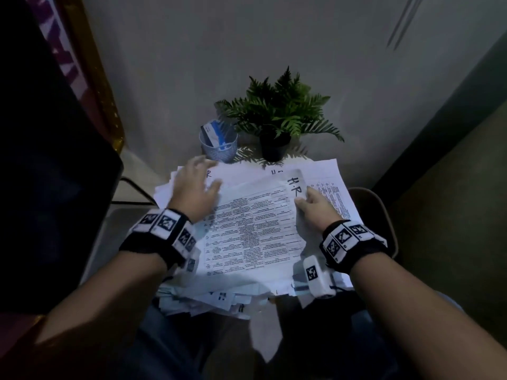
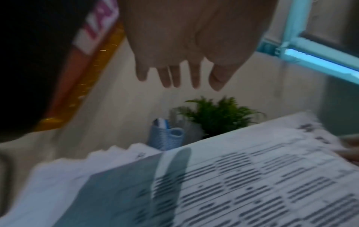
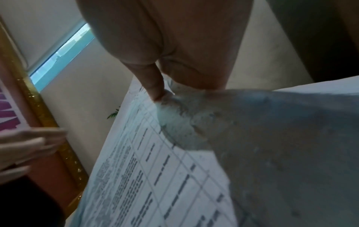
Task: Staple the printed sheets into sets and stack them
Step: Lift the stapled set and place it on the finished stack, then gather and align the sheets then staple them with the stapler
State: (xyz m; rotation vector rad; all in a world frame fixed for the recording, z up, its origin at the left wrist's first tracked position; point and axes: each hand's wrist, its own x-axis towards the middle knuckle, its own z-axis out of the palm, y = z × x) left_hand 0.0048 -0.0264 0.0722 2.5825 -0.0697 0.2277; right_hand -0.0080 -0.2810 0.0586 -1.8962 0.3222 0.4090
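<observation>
Right hand (image 1: 315, 207) is pinching the table-printed sheet (image 1: 247, 231) atop the paper pile (image 1: 192, 294), nearer than the fern pot (image 1: 274, 146). Left hand (image 1: 192, 187) is hovering, fingers spread. Risk: one-corner pinch is creasing the sheet, and the loose pile could slide.

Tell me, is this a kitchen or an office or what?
Probably an office corner. A messy pile of printed sheets covers a small table, one marked "H.R" in pen. Behind stand a blue cup holding cards and a potted fern. The right hand pinches a sheet.

Matt paper sheets (image 1: 247, 229); seemingly plastic cup (image 1: 219, 146).
</observation>
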